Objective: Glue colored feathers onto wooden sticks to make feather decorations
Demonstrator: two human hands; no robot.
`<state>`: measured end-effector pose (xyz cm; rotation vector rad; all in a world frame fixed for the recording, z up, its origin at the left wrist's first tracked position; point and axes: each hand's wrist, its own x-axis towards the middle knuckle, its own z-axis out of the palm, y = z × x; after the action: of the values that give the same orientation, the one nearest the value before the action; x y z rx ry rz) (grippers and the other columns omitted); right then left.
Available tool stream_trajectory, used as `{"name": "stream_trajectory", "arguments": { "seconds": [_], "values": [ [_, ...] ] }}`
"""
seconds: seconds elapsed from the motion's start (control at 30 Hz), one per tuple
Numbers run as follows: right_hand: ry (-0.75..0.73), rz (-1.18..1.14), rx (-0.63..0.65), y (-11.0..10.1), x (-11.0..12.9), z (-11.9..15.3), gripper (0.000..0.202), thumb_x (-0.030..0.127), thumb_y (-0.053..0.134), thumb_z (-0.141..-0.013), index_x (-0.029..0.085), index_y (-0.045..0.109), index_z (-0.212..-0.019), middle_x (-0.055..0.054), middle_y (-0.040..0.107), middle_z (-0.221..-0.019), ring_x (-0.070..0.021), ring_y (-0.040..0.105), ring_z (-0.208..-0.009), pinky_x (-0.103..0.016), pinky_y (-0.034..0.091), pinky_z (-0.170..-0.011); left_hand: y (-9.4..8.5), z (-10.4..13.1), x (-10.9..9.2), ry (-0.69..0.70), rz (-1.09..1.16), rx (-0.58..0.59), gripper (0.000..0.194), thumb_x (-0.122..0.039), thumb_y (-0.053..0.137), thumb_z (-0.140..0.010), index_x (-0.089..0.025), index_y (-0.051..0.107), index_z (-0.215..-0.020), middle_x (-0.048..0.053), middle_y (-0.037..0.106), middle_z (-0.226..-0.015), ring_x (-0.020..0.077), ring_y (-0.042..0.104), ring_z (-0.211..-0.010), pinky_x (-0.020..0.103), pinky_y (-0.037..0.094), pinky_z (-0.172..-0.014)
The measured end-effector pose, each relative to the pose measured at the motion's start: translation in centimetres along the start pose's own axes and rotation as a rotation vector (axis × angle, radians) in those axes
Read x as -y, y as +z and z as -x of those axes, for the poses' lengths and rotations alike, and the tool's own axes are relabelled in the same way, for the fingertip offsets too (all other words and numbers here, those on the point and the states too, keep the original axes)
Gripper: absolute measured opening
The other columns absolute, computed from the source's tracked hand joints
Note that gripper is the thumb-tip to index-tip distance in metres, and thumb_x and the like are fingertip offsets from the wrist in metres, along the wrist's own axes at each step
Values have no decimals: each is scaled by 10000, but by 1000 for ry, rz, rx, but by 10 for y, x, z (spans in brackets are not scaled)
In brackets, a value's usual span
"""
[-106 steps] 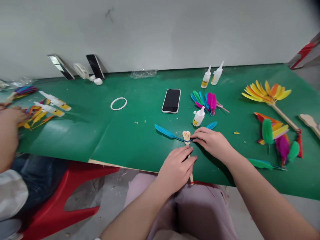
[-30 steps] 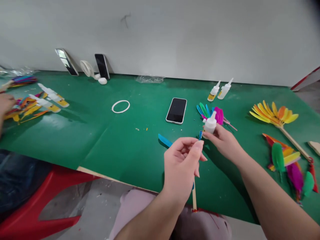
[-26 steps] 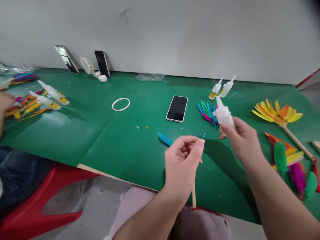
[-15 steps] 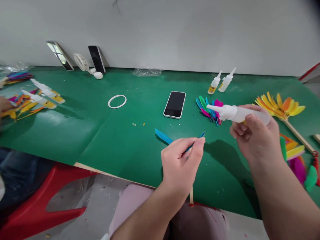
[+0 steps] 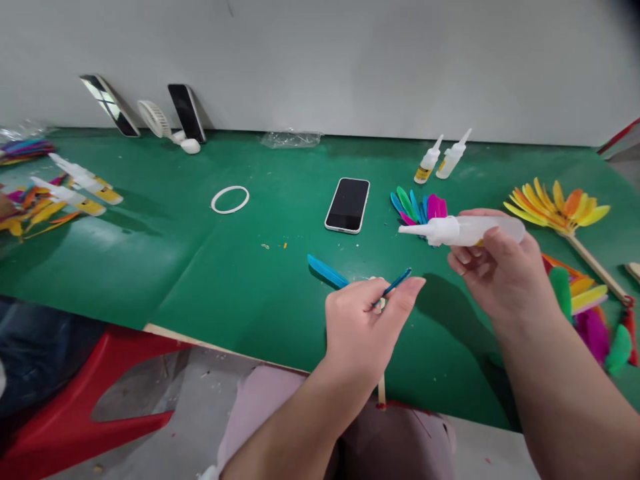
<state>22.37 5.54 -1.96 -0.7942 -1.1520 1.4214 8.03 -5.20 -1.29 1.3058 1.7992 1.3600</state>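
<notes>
My left hand [image 5: 367,320] is closed on a blue feather [image 5: 327,270], whose thin quill end sticks out past the fingers toward the right. Part of a wooden stick [image 5: 382,390] shows below that hand at the table's front edge. In my right hand [image 5: 505,267] is a white glue bottle [image 5: 475,231], held on its side with the nozzle pointing left, above and a little apart from the quill tip. Behind the nozzle lies a small bunch of blue, green and pink feathers [image 5: 407,203], partly covered by the bottle.
A phone [image 5: 347,205] and a white ring [image 5: 230,199] lie on the green table [image 5: 240,287]. Two more glue bottles [image 5: 427,161] stand behind. At right are a yellow feather fan on a stick [image 5: 567,207] and loose coloured feathers [image 5: 590,300]. Another person's hand [image 5: 6,207] is far left.
The glue bottle in my right hand has moved slightly left, its nozzle nearer the quill. My left thumb has lifted away from the quill tip, leaving more of it showing.
</notes>
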Motion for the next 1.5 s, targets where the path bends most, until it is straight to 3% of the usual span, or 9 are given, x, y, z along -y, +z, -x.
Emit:
{"name": "stream_trajectory", "arguments": {
  "seconds": [0.27,0.47,0.57,0.67,0.9,1.0,1.23,1.5],
  "values": [
    [31,-59,26,2,1,1,312,373,758,-586,194,665,-824,37,496,-533,-61,418,-443,-193,348,-354,0,0,3,-13,7,65,544,-511,388,-864,-158,404,-451,-29,422,-442,70,416,-461,228,302,-488],
    [-21,-153,-25,3,11,5,417,454,798,-480,221,689,-808,41,494,-526,-59,416,-431,-167,333,-301,1,0,0,-54,142,164,476,-401,341,-908,-162,478,-520,-36,419,-479,76,430,-520,218,320,-543],
    [-60,-132,-77,6,19,10,452,545,778,-437,226,689,-745,21,566,-647,-82,494,-452,-192,354,-265,1,0,-2,-73,173,204,425,-329,338,-914,-169,519,-564,-50,365,-452,70,387,-497,211,308,-539],
    [-142,-76,-87,10,23,16,438,553,760,-472,221,688,-749,0,626,-762,-121,566,-501,-226,396,-263,1,1,-2,-133,206,237,398,-331,340,-913,-176,541,-608,-55,329,-451,72,348,-487,216,279,-506],
    [-337,40,-52,14,14,19,335,474,679,-667,161,689,-786,-35,659,-725,-113,530,-429,-242,395,-275,3,0,-2,-238,295,269,438,-414,351,-906,-173,565,-610,-55,286,-446,75,296,-465,233,242,-476],
    [-308,36,-34,13,11,18,320,470,655,-695,172,679,-811,-29,657,-747,-110,536,-435,-239,409,-289,4,0,-2,-239,298,275,442,-414,356,-905,-170,563,-600,-54,289,-448,74,290,-465,234,247,-484],
    [-188,-18,-71,14,13,19,370,522,693,-623,196,657,-796,-18,624,-745,-90,513,-450,-221,376,-323,2,2,-2,-226,286,263,438,-434,355,-902,-176,553,-609,-58,284,-440,80,286,-457,243,254,-493],
    [-149,-29,-68,15,13,19,378,518,712,-598,201,653,-796,-19,620,-735,-95,511,-459,-224,373,-329,4,1,-2,-193,200,253,424,-425,343,-910,-182,556,-636,-51,325,-462,88,371,-490,234,280,-503]
  ]
}}
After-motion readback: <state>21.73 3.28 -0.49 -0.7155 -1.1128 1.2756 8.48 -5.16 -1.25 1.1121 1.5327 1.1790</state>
